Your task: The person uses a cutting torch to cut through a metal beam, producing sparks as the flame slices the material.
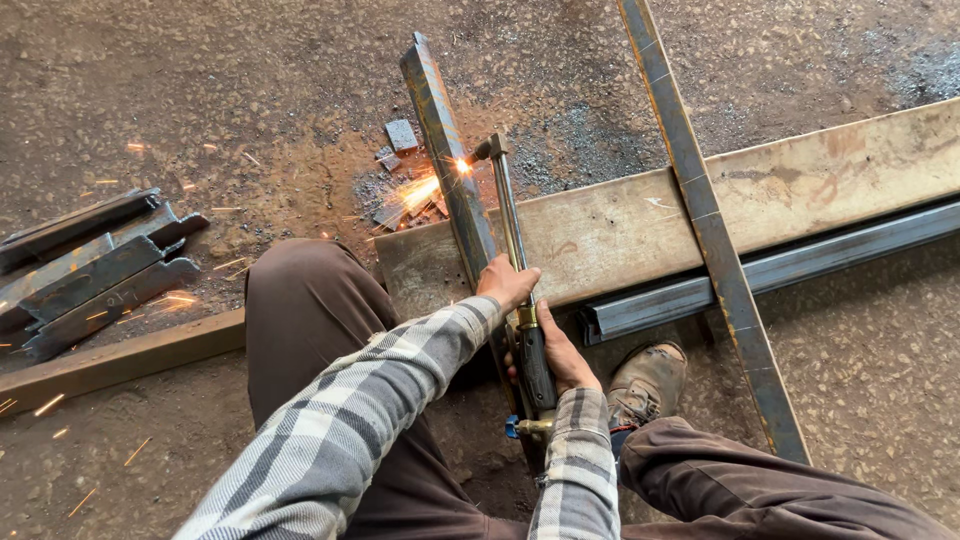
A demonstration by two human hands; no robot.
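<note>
A long cutting torch point(508, 215) points away from me, its bent tip at a bright flame spot on a steel angle bar point(440, 130). Sparks spray to the left onto the ground. My left hand point(507, 283) grips the torch's tube where the bar crosses a wide flat steel beam point(620, 225). My right hand point(555, 355) holds the black handle lower down, near the brass and blue valves. Both sleeves are plaid.
A second marked angle bar point(715, 240) lies across the beam to the right. Cut steel pieces point(90, 270) are piled at left, small offcuts point(400, 135) by the flame. My brown shoe point(648, 380) rests near the beam's channel edge point(770, 270). Ground is gritty concrete.
</note>
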